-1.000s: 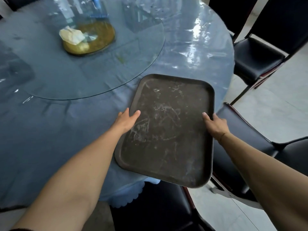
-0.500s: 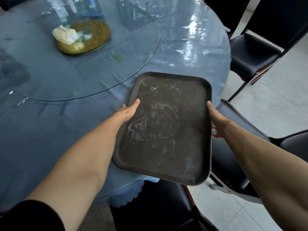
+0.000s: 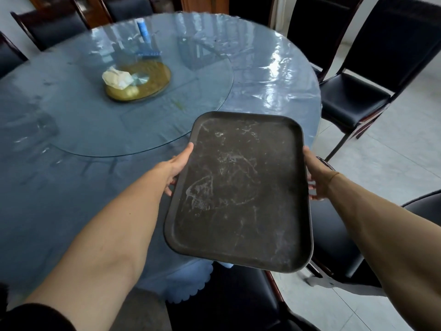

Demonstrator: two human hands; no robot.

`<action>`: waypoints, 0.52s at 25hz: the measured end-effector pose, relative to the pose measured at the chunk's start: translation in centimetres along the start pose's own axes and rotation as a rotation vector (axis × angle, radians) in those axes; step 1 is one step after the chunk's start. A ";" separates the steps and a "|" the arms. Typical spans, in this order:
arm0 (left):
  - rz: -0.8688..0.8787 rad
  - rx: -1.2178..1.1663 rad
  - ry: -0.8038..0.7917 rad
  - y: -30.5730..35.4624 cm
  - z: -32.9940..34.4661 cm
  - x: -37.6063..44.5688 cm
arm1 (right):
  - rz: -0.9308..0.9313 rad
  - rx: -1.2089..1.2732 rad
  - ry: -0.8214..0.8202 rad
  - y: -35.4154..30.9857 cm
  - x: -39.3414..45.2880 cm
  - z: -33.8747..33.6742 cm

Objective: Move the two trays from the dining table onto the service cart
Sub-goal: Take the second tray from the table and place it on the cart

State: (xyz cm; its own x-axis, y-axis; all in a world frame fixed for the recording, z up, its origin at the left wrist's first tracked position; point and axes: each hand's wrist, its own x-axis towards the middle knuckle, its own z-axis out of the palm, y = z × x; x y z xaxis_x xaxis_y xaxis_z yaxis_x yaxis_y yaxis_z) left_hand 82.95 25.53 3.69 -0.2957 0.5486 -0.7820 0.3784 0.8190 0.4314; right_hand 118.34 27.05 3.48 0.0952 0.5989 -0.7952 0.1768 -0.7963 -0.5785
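A dark brown rectangular tray (image 3: 241,189), scuffed with white marks, is lifted above the near right edge of the round dining table (image 3: 71,199). My left hand (image 3: 177,167) grips its left rim, fingers curled underneath. My right hand (image 3: 315,175) grips the right rim the same way. The tray tilts a little and overhangs the table edge and a chair. No second tray and no service cart are in view.
A glass turntable (image 3: 95,120) on the table carries a gold plate (image 3: 140,81) with a crumpled napkin and a blue bottle (image 3: 143,27). Black chairs (image 3: 358,96) ring the table, one right below the tray (image 3: 238,302). Tiled floor lies to the right.
Both hands shifted from resting on the tray's rims to gripping under them. The tray rose off the table toward me, and my view lifted to show more of the table.
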 end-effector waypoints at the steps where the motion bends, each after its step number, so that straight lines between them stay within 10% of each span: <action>1: 0.010 -0.017 0.002 -0.1 -0.5 -1.1 | -0.019 0.001 0.003 -0.2 -1.1 0.1; 13: 0.158 -0.159 -0.039 -3.6 -7.0 -14.2 | -0.269 0.058 0.088 -0.3 -16.8 1.7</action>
State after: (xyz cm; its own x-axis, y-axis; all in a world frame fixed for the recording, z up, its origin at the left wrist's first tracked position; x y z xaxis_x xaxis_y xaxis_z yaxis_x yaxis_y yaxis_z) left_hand 79.62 15.97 16.37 -0.2085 0.6676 -0.7147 0.2733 0.7415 0.6128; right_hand 114.99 17.11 16.68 0.1379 0.7925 -0.5941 0.1514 -0.6096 -0.7781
